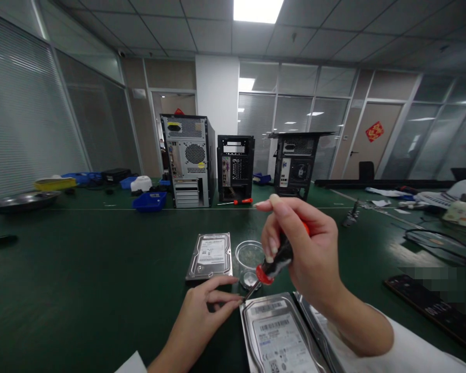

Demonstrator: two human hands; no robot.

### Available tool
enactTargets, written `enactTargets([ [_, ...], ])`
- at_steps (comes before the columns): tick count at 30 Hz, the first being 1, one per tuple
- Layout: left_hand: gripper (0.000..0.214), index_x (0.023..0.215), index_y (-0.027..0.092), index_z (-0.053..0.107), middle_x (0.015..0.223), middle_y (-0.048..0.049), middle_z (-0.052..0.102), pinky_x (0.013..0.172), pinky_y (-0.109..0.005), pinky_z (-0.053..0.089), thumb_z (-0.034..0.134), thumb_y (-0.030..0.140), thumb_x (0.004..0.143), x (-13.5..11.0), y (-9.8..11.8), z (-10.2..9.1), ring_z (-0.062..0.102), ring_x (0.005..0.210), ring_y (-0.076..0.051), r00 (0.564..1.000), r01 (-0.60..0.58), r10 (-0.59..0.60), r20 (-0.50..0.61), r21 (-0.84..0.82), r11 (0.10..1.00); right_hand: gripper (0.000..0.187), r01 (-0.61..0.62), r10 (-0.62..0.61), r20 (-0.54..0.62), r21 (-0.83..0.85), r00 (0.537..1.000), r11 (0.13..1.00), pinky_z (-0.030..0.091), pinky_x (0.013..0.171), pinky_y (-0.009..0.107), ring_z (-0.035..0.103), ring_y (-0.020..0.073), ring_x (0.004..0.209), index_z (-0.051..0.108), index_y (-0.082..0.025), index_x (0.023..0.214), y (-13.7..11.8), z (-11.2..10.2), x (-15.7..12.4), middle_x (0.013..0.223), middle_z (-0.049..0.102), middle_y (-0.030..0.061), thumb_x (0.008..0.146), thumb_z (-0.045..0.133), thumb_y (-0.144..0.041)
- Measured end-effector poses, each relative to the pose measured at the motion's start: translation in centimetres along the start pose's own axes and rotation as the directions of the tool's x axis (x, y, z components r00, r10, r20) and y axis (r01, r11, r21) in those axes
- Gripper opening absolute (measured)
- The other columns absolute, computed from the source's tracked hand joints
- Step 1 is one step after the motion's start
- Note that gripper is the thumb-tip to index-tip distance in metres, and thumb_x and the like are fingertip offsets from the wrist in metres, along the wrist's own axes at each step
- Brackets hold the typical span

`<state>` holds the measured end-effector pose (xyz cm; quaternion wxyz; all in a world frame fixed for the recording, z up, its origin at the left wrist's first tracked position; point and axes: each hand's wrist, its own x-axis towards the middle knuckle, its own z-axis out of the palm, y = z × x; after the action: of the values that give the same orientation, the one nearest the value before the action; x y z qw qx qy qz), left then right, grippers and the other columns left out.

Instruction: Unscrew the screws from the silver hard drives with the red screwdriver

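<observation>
My right hand (305,241) is closed around the black-and-red handle of a screwdriver (277,261), which tilts down to the left. Its tip meets the far left corner of a silver hard drive (279,331), label side up on the green table. At that same corner my left hand (207,305) brings thumb and fingers together beside the tip; whatever they pinch is too small to make out. A clear round container (250,256) stands just beyond the tip. Another hard drive (210,254) lies behind my left hand, and a further drive (314,316) is partly hidden under my right forearm.
Several computer cases, including a tall one (194,160), stand along the back of the green table (81,269). A red-handled screwdriver (243,201) lies before them, near a blue tray (150,202). A metal dish (23,201) is far left; a phone (431,308) lies right.
</observation>
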<state>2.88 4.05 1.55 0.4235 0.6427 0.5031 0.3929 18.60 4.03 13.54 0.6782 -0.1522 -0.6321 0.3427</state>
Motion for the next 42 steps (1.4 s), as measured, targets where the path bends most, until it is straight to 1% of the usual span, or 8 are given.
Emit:
enactTargets([
  [5, 0.042, 0.11, 0.015, 0.059, 0.085, -0.0053, 0.074, 0.065, -0.027, 0.044, 0.065, 0.034, 0.073, -0.02, -0.2, -0.03, 0.069, 0.078, -0.023, 1.0, -0.004, 0.004, 0.005, 0.018, 1.0, 0.018, 0.018, -0.019, -0.026, -0.004, 0.999, 1.0, 0.036, 0.039, 0.02, 0.044, 0.006, 0.039, 0.069, -0.02, 0.082, -0.06, 0.18, -0.02, 0.046, 0.046, -0.0063, 0.089, 0.056, -0.03],
  [8, 0.045, 0.113, 0.015, 0.058, 0.085, -0.0054, 0.074, 0.065, -0.027, 0.044, 0.066, 0.034, 0.073, -0.07, -0.22, -0.09, 0.068, 0.076, -0.023, 1.0, -0.004, 0.004, -0.001, 0.029, 1.0, 0.017, 0.028, -0.028, -0.021, -0.002, 0.999, 1.0, 0.035, 0.039, 0.02, 0.045, 0.0063, 0.039, 0.069, -0.02, 0.082, -0.13, 0.29, -0.04, 0.046, 0.047, -0.0062, 0.089, 0.056, -0.029],
  [13, 0.045, 0.111, 0.015, 0.059, 0.084, -0.0062, 0.074, 0.063, -0.027, 0.044, 0.066, 0.035, 0.072, 0.0, -0.28, -0.08, 0.067, 0.072, -0.023, 1.0, 0.002, -0.001, -0.02, 0.037, 0.999, 0.018, 0.028, -0.028, -0.028, 0.003, 0.999, 1.0, 0.034, 0.039, 0.021, 0.044, 0.0069, 0.039, 0.069, -0.02, 0.082, -0.18, 0.2, -0.09, 0.046, 0.046, -0.0059, 0.089, 0.056, -0.03],
  [19, 0.046, 0.114, 0.015, 0.058, 0.084, -0.0065, 0.074, 0.065, -0.028, 0.044, 0.066, 0.034, 0.072, 0.06, -0.14, -0.07, 0.067, 0.074, -0.023, 1.0, 0.014, -0.013, -0.011, 0.031, 0.999, 0.018, -0.002, 0.002, -0.007, -0.001, 1.0, 1.0, 0.035, 0.038, 0.02, 0.044, 0.0066, 0.039, 0.069, -0.02, 0.082, 0.03, 0.1, -0.12, 0.046, 0.046, -0.006, 0.089, 0.056, -0.03],
  [22, 0.048, 0.116, 0.015, 0.056, 0.086, -0.0061, 0.074, 0.065, -0.027, 0.044, 0.066, 0.033, 0.073, -0.02, -0.11, -0.12, 0.067, 0.075, -0.023, 1.0, 0.007, -0.007, -0.005, 0.03, 1.0, 0.018, 0.004, -0.004, -0.015, -0.011, 1.0, 1.0, 0.035, 0.038, 0.021, 0.044, 0.0066, 0.039, 0.069, -0.02, 0.082, 0.1, 0.14, -0.12, 0.046, 0.046, -0.006, 0.089, 0.056, -0.03],
  [26, 0.046, 0.116, 0.015, 0.057, 0.085, -0.0052, 0.074, 0.063, -0.026, 0.043, 0.066, 0.032, 0.074, -0.18, -0.16, -0.16, 0.067, 0.072, -0.022, 1.0, 0.003, -0.003, 0.0, 0.04, 0.999, 0.017, 0.016, -0.016, -0.026, -0.005, 1.0, 1.0, 0.035, 0.038, 0.02, 0.044, 0.0067, 0.038, 0.069, -0.02, 0.081, 0.03, 0.14, -0.05, 0.045, 0.047, -0.0061, 0.089, 0.056, -0.029],
  [31, 0.045, 0.115, 0.014, 0.058, 0.085, -0.006, 0.074, 0.059, -0.025, 0.041, 0.066, 0.031, 0.074, -0.31, -0.21, -0.11, 0.066, 0.07, -0.022, 1.0, -0.001, 0.001, -0.01, 0.035, 0.999, 0.017, -0.013, 0.013, -0.015, 0.007, 1.0, 1.0, 0.035, 0.037, 0.02, 0.043, 0.0073, 0.038, 0.069, -0.02, 0.082, -0.01, 0.07, -0.05, 0.045, 0.047, -0.0058, 0.089, 0.055, -0.028],
  [42, 0.041, 0.112, 0.015, 0.059, 0.086, -0.0045, 0.074, 0.061, -0.025, 0.04, 0.066, 0.031, 0.075, -0.11, -0.12, -0.15, 0.067, 0.074, -0.021, 1.0, -0.009, 0.009, 0.009, 0.004, 1.0, 0.017, -0.003, 0.003, -0.036, 0.009, 0.999, 1.0, 0.034, 0.036, 0.02, 0.044, 0.0068, 0.036, 0.069, -0.019, 0.084, -0.03, 0.02, -0.17, 0.045, 0.047, -0.0058, 0.089, 0.056, -0.029],
])
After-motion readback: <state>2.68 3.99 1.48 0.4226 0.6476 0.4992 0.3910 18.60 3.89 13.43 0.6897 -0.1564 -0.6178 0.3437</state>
